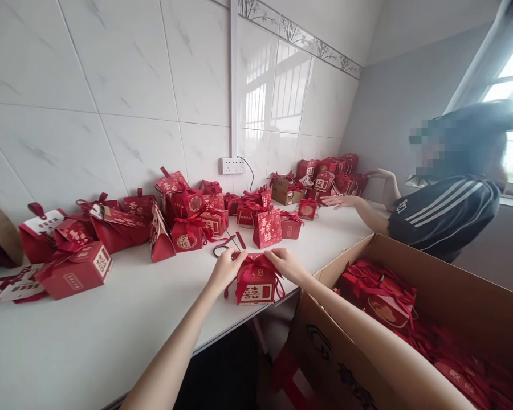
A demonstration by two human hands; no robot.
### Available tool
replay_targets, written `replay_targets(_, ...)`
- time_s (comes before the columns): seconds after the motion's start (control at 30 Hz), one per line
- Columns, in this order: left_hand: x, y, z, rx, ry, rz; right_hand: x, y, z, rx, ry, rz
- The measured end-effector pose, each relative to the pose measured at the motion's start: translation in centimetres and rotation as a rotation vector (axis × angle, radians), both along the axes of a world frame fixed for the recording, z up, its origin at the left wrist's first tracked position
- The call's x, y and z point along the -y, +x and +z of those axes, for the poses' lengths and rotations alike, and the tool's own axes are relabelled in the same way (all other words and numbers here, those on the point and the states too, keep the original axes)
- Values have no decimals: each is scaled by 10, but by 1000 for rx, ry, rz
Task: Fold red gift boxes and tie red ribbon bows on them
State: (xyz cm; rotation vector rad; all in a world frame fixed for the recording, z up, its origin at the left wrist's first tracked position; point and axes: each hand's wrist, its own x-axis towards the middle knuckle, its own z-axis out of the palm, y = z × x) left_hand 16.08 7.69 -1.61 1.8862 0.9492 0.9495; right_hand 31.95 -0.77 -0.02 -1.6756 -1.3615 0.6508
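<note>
A red gift box [244, 279] with a white panel and gold lettering stands upright near the table's front edge. Across its top runs a red ribbon [256, 261] tied in a bow, with loose ends hanging down the sides. My left hand [229, 266] pinches the ribbon at the left of the bow. At the right side, my right hand [287, 265] closes its fingers on the ribbon too. Black-handled scissors [220, 249] lie on the table just behind my left hand. A tall red box [267, 229] stands directly behind the box I hold.
Several red gift boxes crowd the white table [154, 319] along the wall, including one box [74, 272] at the left. A large cardboard carton [337, 347] of red boxes stands at the right. Beyond it a co-worker [444, 216] reaches over the table. A power strip [233, 165] is on the wall.
</note>
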Motion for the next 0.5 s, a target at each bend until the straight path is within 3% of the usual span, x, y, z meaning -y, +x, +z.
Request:
replay_targets(0.23, 29, -6, -7, 81, 0, 139, 4, 9, -16, -163, 8, 100)
replay_targets(0.5, 35, -2, -15, 110, -56, 184, 11, 13, -29, -290, 7, 131)
